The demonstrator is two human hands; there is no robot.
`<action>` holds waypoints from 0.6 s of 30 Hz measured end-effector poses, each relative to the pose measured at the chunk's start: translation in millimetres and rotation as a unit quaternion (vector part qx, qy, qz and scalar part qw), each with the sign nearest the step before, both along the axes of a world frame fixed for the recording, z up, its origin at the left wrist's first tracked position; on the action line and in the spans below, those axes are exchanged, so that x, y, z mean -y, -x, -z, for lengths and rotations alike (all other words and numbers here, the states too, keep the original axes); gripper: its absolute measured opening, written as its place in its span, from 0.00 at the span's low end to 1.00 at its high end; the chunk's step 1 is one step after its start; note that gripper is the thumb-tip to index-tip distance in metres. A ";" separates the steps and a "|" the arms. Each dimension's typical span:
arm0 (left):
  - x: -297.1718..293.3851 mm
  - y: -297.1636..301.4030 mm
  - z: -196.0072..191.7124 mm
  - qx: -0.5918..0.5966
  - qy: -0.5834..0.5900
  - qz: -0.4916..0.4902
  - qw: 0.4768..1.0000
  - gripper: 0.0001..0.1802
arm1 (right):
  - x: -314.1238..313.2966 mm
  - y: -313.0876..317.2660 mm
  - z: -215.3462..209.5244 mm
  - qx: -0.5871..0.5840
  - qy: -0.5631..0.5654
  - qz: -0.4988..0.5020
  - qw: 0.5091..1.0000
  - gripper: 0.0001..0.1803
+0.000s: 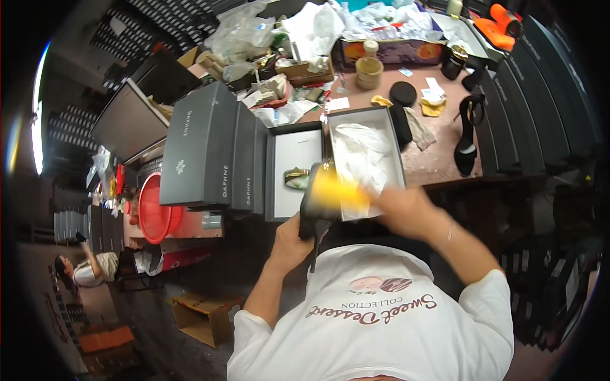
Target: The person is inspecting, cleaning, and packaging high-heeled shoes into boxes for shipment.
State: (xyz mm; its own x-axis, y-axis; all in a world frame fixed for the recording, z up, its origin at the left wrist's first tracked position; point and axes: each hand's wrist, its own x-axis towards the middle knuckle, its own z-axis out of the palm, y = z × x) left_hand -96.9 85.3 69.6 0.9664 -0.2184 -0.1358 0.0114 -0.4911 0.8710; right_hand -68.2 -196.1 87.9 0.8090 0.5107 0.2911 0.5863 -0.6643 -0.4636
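Note:
My left hand [291, 241] is closed around a black high-heeled shoe [312, 216], held upright in front of my shirt at the boxes' near edge. My right hand [406, 213] grips a yellow cloth [340, 192], smeared by motion, which overlaps the shoe's upper part. Behind them lies an open shoebox [398, 143] with crumpled white tissue paper [363, 149] inside. Left of it is a shallow dark-edged box part [272, 149] with a white bottom; a small gold and pale green object [296, 178] shows over it, its kind unclear.
Grey shoeboxes [197, 140] stand at the left, more boxes [540, 95] at the right. A black heeled sandal [467, 143] lies on the table's right side, near a round black lid [403, 94] and a yellow cloth [433, 108]. A red basin [155, 209] and another person [89, 270] are farther left.

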 end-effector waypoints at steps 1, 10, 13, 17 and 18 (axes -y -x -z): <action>-0.6 2.3 4.1 0.036 -0.023 0.041 0.998 0.24 | 25.9 -24.8 12.4 -0.041 0.165 0.090 0.981 0.21; -9.2 3.2 13.6 0.080 0.079 -0.112 0.987 0.17 | 92.0 -66.8 27.7 -0.075 0.029 0.245 0.966 0.21; -6.7 -21.1 1.3 -0.036 0.486 -0.163 0.858 0.22 | 148.9 -92.9 74.4 0.073 -0.031 0.326 0.942 0.19; -5.9 -22.5 32.5 -0.186 0.654 -0.159 0.716 0.29 | 141.4 -128.7 98.0 0.105 0.019 0.321 0.941 0.19; -4.1 -18.7 40.9 -0.202 0.671 -0.131 0.701 0.31 | 127.5 -131.7 98.1 0.157 0.016 0.274 0.949 0.20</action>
